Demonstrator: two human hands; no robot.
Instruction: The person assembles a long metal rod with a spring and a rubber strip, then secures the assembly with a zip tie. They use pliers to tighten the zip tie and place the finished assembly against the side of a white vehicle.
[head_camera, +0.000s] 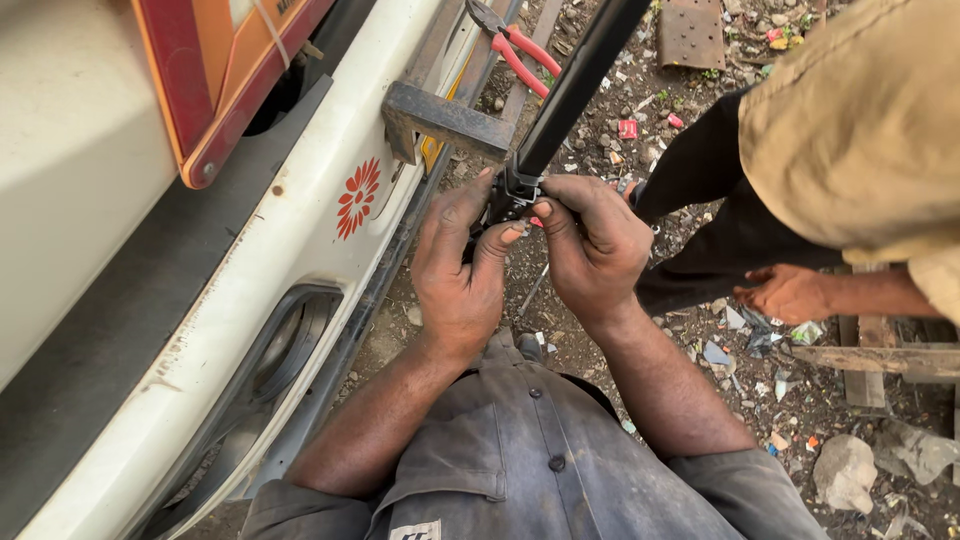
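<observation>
The left hand (462, 262) and the right hand (590, 245) met at the small black metal fitting (514, 188) on the lower end of a long black metal bar (577, 82) that slanted up and away to the far right. Both grips were closed: the left fingers curled round the near-left side of the fitting, and the right thumb and forefinger pinched its right side. The fitting sat just right of the white vehicle bumper with a red flower sticker (357, 197), and just near a rusty steel bracket (445, 118) fixed to the bumper.

The step in hand looked like working the fitting at the bar's end, though which small part the fingertips held was hidden. The next move would call for steady fingertip pressure with the bar kept from swinging.

Red-handled pliers (517, 47) lay on the bracket further off. Another person's hand (788, 293) hung over the littered ground at the right.
</observation>
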